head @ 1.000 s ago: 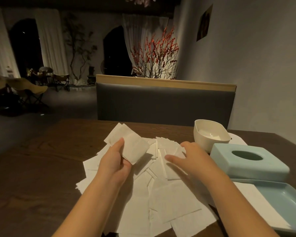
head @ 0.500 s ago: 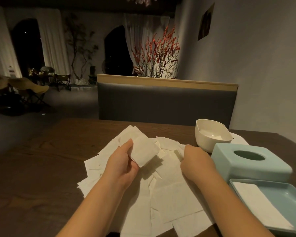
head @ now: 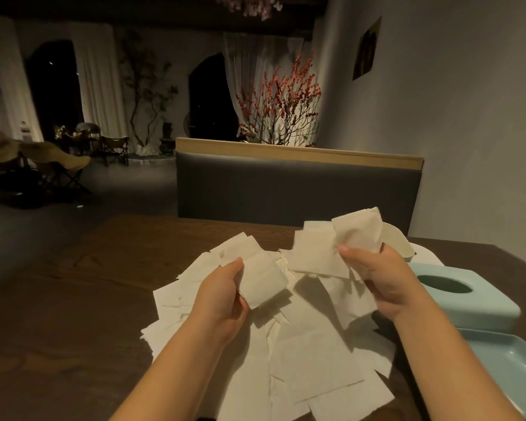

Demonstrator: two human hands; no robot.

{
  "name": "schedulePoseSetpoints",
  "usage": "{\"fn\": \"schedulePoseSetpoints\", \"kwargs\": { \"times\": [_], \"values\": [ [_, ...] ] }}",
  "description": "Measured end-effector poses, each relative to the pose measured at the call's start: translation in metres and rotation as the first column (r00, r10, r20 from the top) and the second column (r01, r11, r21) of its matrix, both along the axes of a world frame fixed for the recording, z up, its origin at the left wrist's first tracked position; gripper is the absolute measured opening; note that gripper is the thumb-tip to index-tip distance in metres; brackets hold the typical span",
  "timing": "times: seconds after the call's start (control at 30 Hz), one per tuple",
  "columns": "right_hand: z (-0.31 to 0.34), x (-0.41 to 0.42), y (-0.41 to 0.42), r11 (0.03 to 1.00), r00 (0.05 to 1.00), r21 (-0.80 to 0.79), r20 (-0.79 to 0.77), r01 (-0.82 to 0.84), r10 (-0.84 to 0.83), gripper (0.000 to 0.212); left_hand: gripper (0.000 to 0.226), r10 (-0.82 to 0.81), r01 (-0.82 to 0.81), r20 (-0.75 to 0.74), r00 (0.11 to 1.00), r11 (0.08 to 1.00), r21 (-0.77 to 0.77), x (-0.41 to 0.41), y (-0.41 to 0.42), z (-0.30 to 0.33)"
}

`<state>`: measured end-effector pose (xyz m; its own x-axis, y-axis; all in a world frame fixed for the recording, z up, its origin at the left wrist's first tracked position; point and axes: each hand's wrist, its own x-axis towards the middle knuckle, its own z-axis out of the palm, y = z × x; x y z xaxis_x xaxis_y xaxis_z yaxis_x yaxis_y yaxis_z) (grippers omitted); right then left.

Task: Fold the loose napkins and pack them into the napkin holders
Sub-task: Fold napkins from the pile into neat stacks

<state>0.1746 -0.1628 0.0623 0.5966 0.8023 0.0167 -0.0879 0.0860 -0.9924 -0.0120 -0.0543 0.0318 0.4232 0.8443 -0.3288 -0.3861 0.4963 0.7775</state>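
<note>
Since a second ago our right hand (head: 386,281) has lifted a bunch of white paper napkins (head: 340,247) off the loose pile (head: 310,354) (apparently unfolded); our left hand (head: 222,294) pinches a folded one (head: 263,282). Next: squaring and folding, then the pale-blue holder (head: 456,294).

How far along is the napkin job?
Early. Left hand holds a folded white napkin; right hand grips several more. A big pile of loose white napkins remains on the dark wooden table. No napkin shows in the pale blue holder's opening.
</note>
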Motion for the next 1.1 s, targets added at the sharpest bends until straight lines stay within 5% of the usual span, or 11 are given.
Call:
{"fn": "schedulePoseSetpoints", "kwargs": {
  "times": [0.13, 0.2, 0.33, 0.53, 0.73, 0.9, 1.1],
  "values": [
    [-0.004, -0.012, 0.005, 0.957, 0.954, 0.24, -0.211, -0.162, 0.214, 0.042, 0.025, -0.111, 0.111, -0.013, 0.994, 0.992, 0.055, 0.005, -0.002, -0.006],
    [-0.013, -0.018, 0.015, 0.971, 0.955, 0.144, -0.201, -0.192, 0.219, 0.048, 0.024, -0.167, 0.169, -0.032, 0.985, 0.98, 0.103, 0.007, -0.007, -0.006],
    [-0.032, -0.031, 0.031, 0.999, 0.987, -0.026, -0.159, -0.029, 0.025, 0.093, 0.017, -0.181, 0.177, 0.015, 0.983, 0.976, 0.124, 0.009, -0.013, -0.005],
    [-0.038, -0.039, 0.039, 0.996, 0.972, 0.018, -0.219, 0.088, -0.081, 0.038, 0.022, 0.001, 0.007, 0.162, 0.987, 0.999, -0.052, 0.016, -0.024, -0.001],
    [-0.038, -0.048, 0.034, 0.994, 0.999, -0.103, 0.03, 0.038, -0.035, 0.038, 0.043, -0.142, 0.149, 0.161, 0.977, 0.988, -0.031, 0.014, -0.034, -0.001],
    [-0.036, -0.05, 0.035, 0.989, 0.998, -0.136, 0.04, 0.055, -0.05, 0.04, 0.022, -0.057, 0.045, 0.107, 0.993, 0.993, 0.109, 0.013, -0.034, 0.003],
    [-0.038, -0.045, 0.033, 0.968, 0.989, -0.212, 0.023, -0.135, 0.143, 0.033, 0.018, 0.049, -0.051, 0.1, 0.994, 0.999, 0.011, 0.011, -0.026, 0.004]
  ]
}}
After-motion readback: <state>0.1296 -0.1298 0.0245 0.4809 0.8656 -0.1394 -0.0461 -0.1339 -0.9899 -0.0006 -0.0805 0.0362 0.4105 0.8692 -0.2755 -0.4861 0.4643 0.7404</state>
